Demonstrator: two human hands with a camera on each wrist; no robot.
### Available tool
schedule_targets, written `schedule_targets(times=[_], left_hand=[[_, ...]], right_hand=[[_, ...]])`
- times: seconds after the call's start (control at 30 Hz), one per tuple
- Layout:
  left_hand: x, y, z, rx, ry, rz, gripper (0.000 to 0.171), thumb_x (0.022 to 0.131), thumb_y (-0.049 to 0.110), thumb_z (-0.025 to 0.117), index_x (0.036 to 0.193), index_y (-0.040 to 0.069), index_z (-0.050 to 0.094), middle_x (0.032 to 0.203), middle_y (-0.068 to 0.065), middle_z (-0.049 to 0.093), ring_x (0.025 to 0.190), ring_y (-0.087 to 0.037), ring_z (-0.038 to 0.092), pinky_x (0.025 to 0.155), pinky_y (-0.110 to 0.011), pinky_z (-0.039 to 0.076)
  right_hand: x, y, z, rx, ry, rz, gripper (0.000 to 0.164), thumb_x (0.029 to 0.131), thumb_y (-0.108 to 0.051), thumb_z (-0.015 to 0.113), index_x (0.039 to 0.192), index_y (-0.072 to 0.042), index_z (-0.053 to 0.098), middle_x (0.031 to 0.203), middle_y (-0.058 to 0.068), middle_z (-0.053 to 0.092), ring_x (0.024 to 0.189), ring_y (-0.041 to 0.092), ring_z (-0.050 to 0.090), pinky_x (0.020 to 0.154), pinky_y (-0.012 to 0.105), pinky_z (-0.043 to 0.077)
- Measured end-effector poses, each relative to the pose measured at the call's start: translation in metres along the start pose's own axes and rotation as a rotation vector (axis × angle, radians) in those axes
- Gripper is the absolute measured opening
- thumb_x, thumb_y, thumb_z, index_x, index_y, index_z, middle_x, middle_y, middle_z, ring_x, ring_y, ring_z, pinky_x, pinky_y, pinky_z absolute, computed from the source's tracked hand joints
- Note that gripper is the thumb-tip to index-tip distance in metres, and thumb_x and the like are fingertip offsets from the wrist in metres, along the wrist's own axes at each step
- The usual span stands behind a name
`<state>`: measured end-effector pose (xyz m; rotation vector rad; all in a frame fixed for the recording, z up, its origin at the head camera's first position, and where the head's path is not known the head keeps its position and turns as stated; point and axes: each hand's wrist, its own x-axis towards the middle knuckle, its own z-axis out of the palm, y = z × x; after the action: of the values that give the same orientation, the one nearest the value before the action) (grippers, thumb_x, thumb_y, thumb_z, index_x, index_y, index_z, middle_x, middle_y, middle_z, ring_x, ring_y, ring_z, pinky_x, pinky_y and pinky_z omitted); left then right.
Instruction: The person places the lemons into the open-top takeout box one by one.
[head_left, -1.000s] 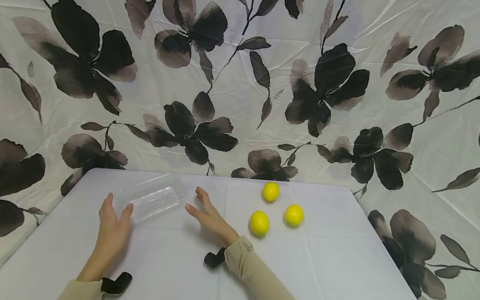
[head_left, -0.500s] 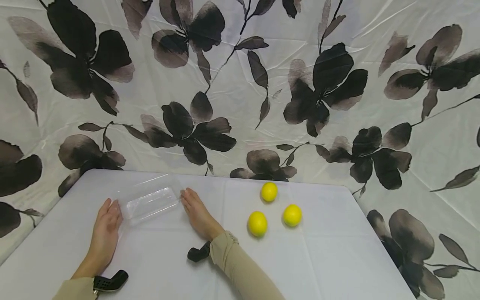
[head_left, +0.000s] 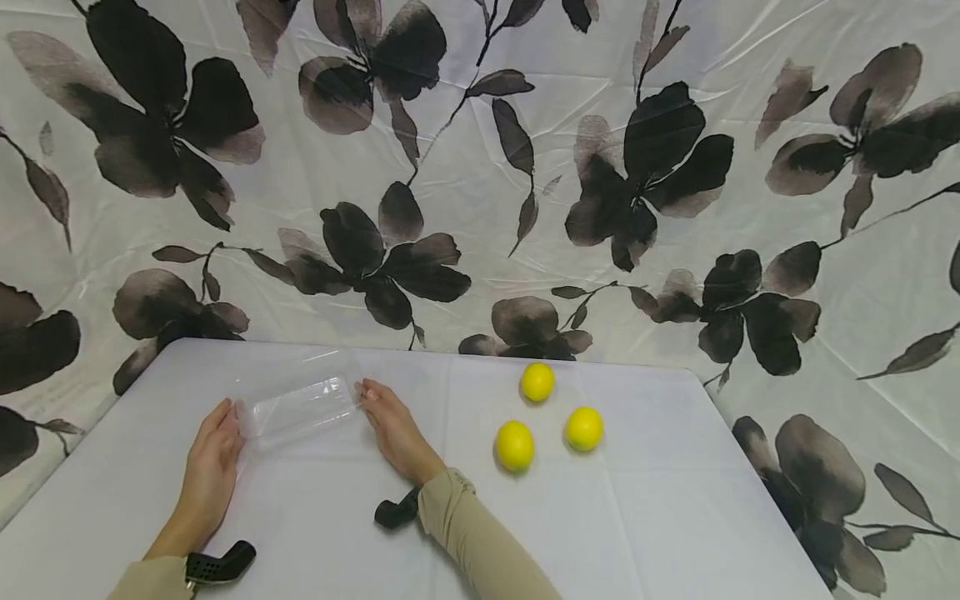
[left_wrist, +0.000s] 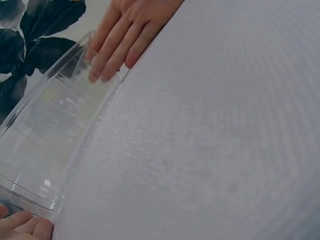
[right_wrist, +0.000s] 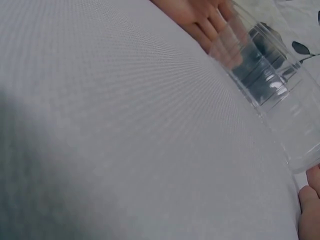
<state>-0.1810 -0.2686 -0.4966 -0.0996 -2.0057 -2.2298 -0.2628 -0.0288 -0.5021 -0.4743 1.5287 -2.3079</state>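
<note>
A clear plastic container [head_left: 303, 408] lies at the left of the white table, between my two hands. At its left end is my left hand [head_left: 212, 458], its fingers extended along the wall. My right hand [head_left: 397, 433] lies against the opposite end, fingertips touching it. The right wrist view shows the left hand [right_wrist: 202, 20] with straight fingers laid flat on the clear wall. In the left wrist view, the right hand's fingers [left_wrist: 117, 45] are likewise straight. Three yellow lemons, a near one [head_left: 514, 447], a right one [head_left: 584, 429] and a far one [head_left: 537, 382], sit right of the hands.
The white-covered table [head_left: 637, 517] ends at a back edge just behind the container. A floral curtain [head_left: 517, 183] hangs directly behind it. Black wrist devices, one on the left [head_left: 221, 564] and one on the right [head_left: 396, 510], stick out beside the sleeves.
Both hands have moved in to the container's ends, the right hand shifting left and its fingers coming together. The left hand's thumb and fingers have also drawn together. The lemons have stayed put.
</note>
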Motion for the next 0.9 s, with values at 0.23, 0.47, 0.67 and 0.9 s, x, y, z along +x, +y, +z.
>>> schedule_targets(times=[0.23,0.47,0.67,0.9], left_hand=[[-0.001,-0.001,0.000,0.012,-0.002,0.021,0.067,0.109,0.033,0.025,0.156,0.003,-0.012,0.165,-0.009,-0.018,0.150,-0.017,-0.013,0.118,-0.017,-0.002],[-0.003,-0.003,0.000,0.022,-0.007,0.027,0.068,0.110,0.034,0.025,0.154,-0.007,-0.006,0.164,-0.015,-0.015,0.150,-0.014,-0.011,0.118,-0.018,0.000],[-0.004,-0.005,-0.001,0.034,-0.009,0.017,0.069,0.110,0.036,0.025,0.154,-0.008,-0.005,0.164,-0.016,-0.013,0.151,-0.018,-0.010,0.118,-0.019,0.004],[-0.003,-0.003,-0.003,-0.012,-0.003,0.017,0.068,0.110,0.035,0.025,0.152,-0.011,-0.004,0.164,-0.018,-0.010,0.151,-0.022,-0.008,0.119,-0.022,0.006]], right_hand=[[0.000,0.001,0.000,0.007,0.042,-0.017,0.052,0.104,-0.020,0.047,0.147,0.006,0.035,0.155,0.019,0.036,0.145,0.028,0.032,0.121,0.040,0.019],[0.000,0.002,-0.001,0.061,0.048,0.017,0.050,0.106,-0.019,0.041,0.149,0.006,0.032,0.156,0.019,0.034,0.146,0.028,0.029,0.121,0.039,0.017],[0.001,-0.001,0.000,0.112,0.047,0.078,0.057,0.109,-0.029,0.030,0.152,0.008,0.025,0.159,0.022,0.026,0.149,0.033,0.021,0.122,0.041,0.013],[-0.003,-0.008,0.005,0.092,0.019,0.137,0.072,0.107,-0.046,0.024,0.152,0.009,0.022,0.161,0.023,0.019,0.150,0.035,0.015,0.122,0.041,0.011]])
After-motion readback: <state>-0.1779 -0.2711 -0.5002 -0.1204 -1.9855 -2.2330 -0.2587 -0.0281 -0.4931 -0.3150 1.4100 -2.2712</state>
